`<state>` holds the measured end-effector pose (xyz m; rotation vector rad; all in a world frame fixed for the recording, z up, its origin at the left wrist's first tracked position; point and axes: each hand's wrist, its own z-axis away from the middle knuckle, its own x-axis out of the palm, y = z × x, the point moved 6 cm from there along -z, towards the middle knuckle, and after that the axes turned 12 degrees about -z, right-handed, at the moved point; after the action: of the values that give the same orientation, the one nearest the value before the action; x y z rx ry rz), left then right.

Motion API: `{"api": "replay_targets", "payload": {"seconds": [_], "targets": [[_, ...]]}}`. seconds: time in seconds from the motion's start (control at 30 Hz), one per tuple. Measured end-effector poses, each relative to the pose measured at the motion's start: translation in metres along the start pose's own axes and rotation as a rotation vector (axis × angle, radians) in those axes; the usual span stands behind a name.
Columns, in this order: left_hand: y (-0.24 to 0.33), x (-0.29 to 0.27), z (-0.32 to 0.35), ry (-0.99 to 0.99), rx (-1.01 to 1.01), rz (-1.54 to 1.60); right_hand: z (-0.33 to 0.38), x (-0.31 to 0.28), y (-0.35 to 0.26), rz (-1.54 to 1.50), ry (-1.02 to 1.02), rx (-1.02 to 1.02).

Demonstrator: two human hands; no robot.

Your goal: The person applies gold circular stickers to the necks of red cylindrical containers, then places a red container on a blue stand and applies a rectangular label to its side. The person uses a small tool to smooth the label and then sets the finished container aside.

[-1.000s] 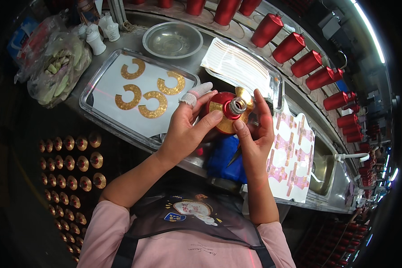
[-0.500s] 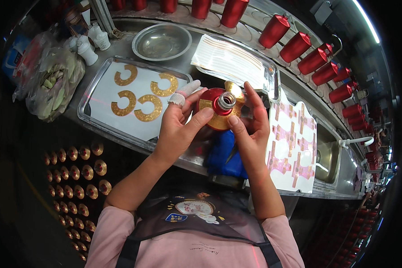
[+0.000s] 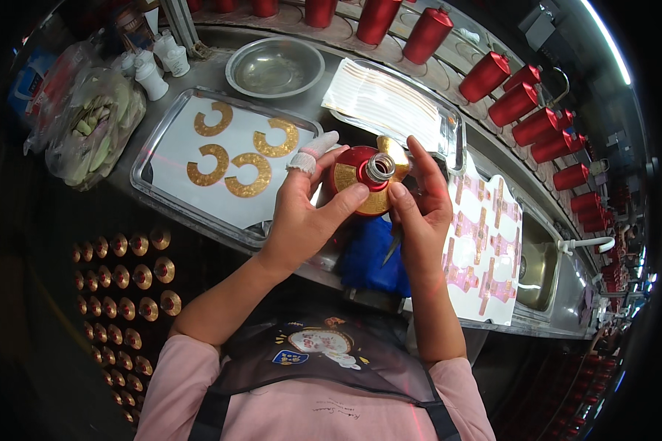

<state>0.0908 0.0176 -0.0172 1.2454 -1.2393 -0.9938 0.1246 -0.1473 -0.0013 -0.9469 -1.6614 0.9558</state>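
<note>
Between my two hands is a red bottle (image 3: 356,156), tilted so that its threaded silver neck (image 3: 379,169) faces up at me. A curved gold label (image 3: 375,203) lies around its shoulder. At the right of the neck, a shiny gold flap (image 3: 395,152) stands up off the bottle. My left hand (image 3: 294,224) grips the left side, thumb on the label, and a white wrap covers one outstretched finger. On the other side my right hand (image 3: 424,224) has its thumb at the label near the flap, with its other fingers raised behind. The bottle's underside is hidden.
To the left, a metal tray (image 3: 143,173) bears a white sheet with several gold C-shaped labels (image 3: 248,175). Behind are a metal bowl (image 3: 274,67) and striped sheets (image 3: 382,95). Pink-gold label sheets (image 3: 482,246) lie right, beside a sink (image 3: 538,264). Red bottles (image 3: 428,37) line the back.
The bottle has turned slightly in my hands, and my left thumb has shifted right along the label. The red bottles at the back have moved along, one of them leftward.
</note>
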Motion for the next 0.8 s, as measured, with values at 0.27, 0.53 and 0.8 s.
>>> {"api": "replay_targets", "payload": {"seconds": [0.27, 0.53, 0.8], "targets": [[-0.004, 0.001, -0.001, 0.037, 0.036, -0.136, -0.001, 0.002, -0.003, 0.115, -0.037, 0.002], [0.011, -0.001, 0.036, 0.079, 0.436, -0.499, 0.001, 0.003, 0.000, 0.081, -0.045, 0.033], [0.001, -0.014, 0.016, 0.075, 0.490, -0.519, -0.001, 0.003, 0.000, 0.128, -0.071, 0.015]]}}
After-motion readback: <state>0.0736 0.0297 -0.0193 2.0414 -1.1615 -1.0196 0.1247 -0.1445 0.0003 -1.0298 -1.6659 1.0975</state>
